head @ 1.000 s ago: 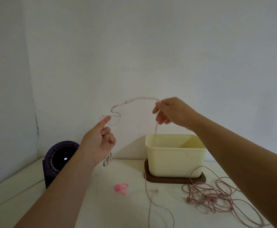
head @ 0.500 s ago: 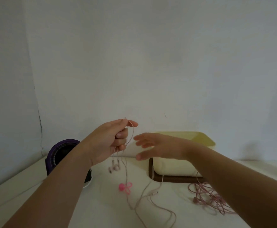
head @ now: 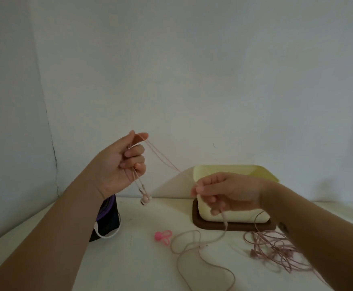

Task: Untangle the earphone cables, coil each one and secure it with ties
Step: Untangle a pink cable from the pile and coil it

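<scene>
Coiling earphone cable (head: 163, 161)
My left hand (head: 119, 164) and right hand (head: 231, 192) pinch it; trailing slack could snag the tangle (head: 276, 248).

Pink cable (head: 165, 159) stretched aloft; tangled cables (head: 276, 249) and pink tie (head: 162, 237) lie below.

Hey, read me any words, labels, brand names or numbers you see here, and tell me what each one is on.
None: no readable text shows anywhere in this view.
The cream bin, its brown base, the pink tie and the pink earphone cable carry no visible printing.
The dark purple device is dim and partly hidden; no marking can be made out on it.
The wall bears no sign.
</scene>
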A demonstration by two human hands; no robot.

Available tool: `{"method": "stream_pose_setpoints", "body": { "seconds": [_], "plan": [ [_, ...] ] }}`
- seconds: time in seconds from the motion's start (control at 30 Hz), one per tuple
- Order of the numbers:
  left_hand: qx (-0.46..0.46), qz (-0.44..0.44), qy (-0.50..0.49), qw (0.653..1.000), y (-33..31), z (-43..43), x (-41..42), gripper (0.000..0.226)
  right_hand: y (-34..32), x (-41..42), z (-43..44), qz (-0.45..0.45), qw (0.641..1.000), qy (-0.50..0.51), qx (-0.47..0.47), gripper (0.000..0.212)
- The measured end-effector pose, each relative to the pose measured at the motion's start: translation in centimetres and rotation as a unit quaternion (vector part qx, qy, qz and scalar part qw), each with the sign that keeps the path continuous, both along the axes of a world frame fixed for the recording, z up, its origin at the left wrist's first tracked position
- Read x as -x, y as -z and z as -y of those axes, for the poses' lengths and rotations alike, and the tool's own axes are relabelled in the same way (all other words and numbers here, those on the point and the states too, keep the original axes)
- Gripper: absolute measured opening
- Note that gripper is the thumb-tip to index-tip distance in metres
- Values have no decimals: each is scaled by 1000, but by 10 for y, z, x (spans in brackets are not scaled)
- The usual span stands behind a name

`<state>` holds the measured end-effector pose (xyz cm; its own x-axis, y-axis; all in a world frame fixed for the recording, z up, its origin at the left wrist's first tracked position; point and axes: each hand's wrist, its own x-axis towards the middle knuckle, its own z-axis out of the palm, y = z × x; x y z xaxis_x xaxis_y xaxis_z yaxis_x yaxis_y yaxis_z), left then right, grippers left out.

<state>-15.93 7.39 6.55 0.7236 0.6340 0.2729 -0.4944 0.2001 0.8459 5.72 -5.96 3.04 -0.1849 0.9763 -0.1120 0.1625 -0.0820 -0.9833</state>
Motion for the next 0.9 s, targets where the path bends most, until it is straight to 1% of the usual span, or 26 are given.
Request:
{"method": "stream_pose_setpoints", "body": {
  "seconds": [0.03,0.1,0.17,0.2,0.27,0.3,0.37,0.43,0.47,0.5,0.53,0.57,0.6,0.63,0.7,0.73,0.77,0.83,0.9],
  "plan": [
    [11,-5,-13,1000,6,-8,4,26,-3,-9,3,13,999,35,-6,11],
    [24,-22,-17,999,18,-22,13,16,-10,-26,8,57,993,101,-10,12],
    [23,-52,-8,998,31,-31,21,35,-14,-41,13,109,982,155,-10,13],
    [19,-84,-10,996,36,-32,25,35,-16,-46,15,128,976,178,-14,13],
    [-5,-173,-12,985,43,-28,27,15,-21,-48,16,162,963,209,-42,14],
    [-27,-225,-1,974,47,-26,27,19,-24,-46,17,185,957,215,-64,15],
    [-89,-327,31,940,53,-23,24,23,-34,-33,16,250,937,215,-116,14],
    [-163,-425,55,889,56,-20,21,26,-46,-16,16,321,909,208,-166,12],
    [-193,-467,59,861,55,-18,19,29,-52,-8,16,343,900,199,-182,11],
    [-216,-497,60,838,54,-16,17,31,-58,1,16,357,896,182,-194,11],
    [-234,-514,60,823,52,-13,15,33,-63,8,17,368,893,164,-199,13],
    [-253,-514,55,818,50,-10,12,36,-67,14,17,380,892,147,-198,17],
    [-268,-491,39,828,45,-7,8,41,-72,21,17,391,890,132,-195,20],
    [-277,-450,24,849,41,-2,3,42,-76,26,17,403,887,117,-193,22],
    [-271,-345,5,899,28,13,-7,35,-81,35,14,432,874,89,-205,23],
    [-268,-306,-3,913,21,21,-13,34,-83,38,12,442,867,84,-214,21],
    [-278,-283,-18,918,13,28,-17,34,-84,41,9,447,862,87,-225,17],
    [-317,-262,-70,909,-2,38,-26,31,-91,43,4,456,846,116,-250,7],
    [-332,-246,-119,903,-15,43,-32,26,-100,44,2,471,827,148,-271,6]
  ]
}}
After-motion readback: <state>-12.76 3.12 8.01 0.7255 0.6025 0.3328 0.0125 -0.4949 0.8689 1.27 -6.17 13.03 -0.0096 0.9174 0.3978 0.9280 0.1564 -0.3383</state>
